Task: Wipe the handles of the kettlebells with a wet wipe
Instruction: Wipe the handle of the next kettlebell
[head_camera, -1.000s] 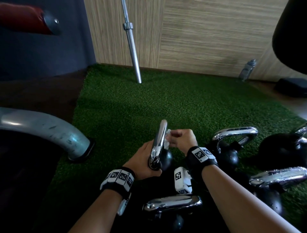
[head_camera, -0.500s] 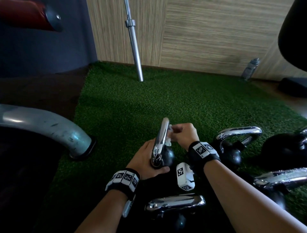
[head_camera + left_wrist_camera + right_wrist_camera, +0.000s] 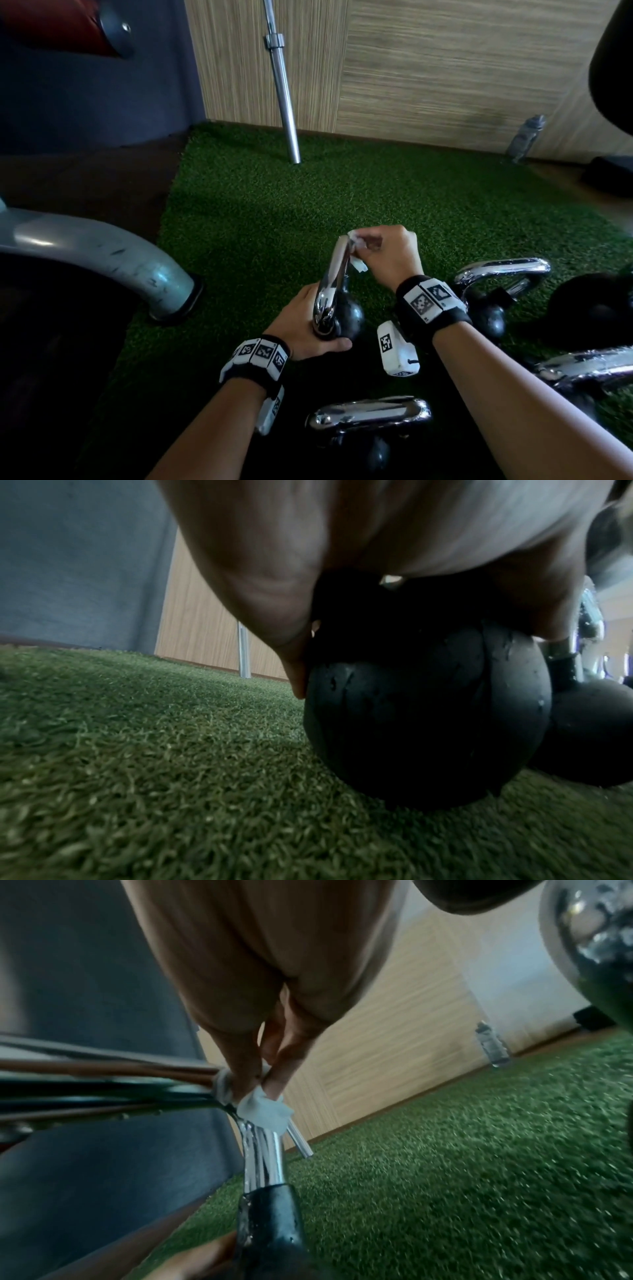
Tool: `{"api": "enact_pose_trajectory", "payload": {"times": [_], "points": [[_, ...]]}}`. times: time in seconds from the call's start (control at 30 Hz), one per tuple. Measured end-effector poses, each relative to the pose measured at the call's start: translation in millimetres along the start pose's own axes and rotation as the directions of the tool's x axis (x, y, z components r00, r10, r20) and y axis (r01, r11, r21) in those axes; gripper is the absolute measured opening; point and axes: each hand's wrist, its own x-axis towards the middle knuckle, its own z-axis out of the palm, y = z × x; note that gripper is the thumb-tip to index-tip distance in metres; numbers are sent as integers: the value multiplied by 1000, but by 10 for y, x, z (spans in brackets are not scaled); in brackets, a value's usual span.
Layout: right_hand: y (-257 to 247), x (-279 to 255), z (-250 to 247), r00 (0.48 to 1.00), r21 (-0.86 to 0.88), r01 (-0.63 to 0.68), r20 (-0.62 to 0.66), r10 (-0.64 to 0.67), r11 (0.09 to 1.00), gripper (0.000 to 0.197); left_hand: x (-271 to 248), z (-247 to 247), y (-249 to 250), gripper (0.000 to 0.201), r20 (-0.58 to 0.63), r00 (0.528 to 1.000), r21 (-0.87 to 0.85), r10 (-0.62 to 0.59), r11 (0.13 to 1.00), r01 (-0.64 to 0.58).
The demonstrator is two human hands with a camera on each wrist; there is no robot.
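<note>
A small black kettlebell point(image 3: 351, 317) with a chrome handle point(image 3: 334, 274) stands on the green turf point(image 3: 257, 212). My left hand point(image 3: 303, 329) grips the near leg of the handle by the ball point(image 3: 424, 712). My right hand point(image 3: 387, 253) pinches a white wet wipe point(image 3: 356, 250) against the far top corner of the handle. In the right wrist view the folded wet wipe point(image 3: 263, 1110) sits between thumb and fingers on the handle's chrome bend point(image 3: 263, 1153).
Several more chrome-handled kettlebells lie near: one point(image 3: 370, 416) below my hands, one point(image 3: 493, 284) to the right, another point(image 3: 585, 366) at far right. A grey machine leg point(image 3: 113, 253) stands left. A barbell point(image 3: 281, 85) leans on the wood wall, a bottle point(image 3: 524, 137) beside it.
My right hand has slid the wipe along the handle toward its far top corner. The left hand keeps its grip on the same kettlebell.
</note>
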Motion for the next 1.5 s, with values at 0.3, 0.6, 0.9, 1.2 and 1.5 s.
{"api": "enact_pose_trajectory", "payload": {"times": [0.3, 0.6, 0.9, 1.2, 1.5], "points": [[-263, -78, -122, 957, -11, 218, 198, -212, 976, 28, 113, -52, -86, 94, 13, 998, -83, -65, 994, 66], [-516, -169, -203, 896, 104, 151, 405, -181, 983, 22, 147, -132, -37, 92, 53, 998, -165, -26, 986, 35], [-466, -249, -57, 889, 194, -28, 453, -64, 981, 22, 211, -151, -56, 73, 63, 993, -156, -98, 982, 107], [-352, -310, 69, 845, 58, 6, 533, -36, 998, 26, 191, -172, -39, 42, 106, 992, -214, -68, 973, 90], [-159, -191, 129, 756, -30, 1, 655, 19, 1000, 23, 174, -193, -25, 67, 132, 991, -221, 18, 975, 12]]}}
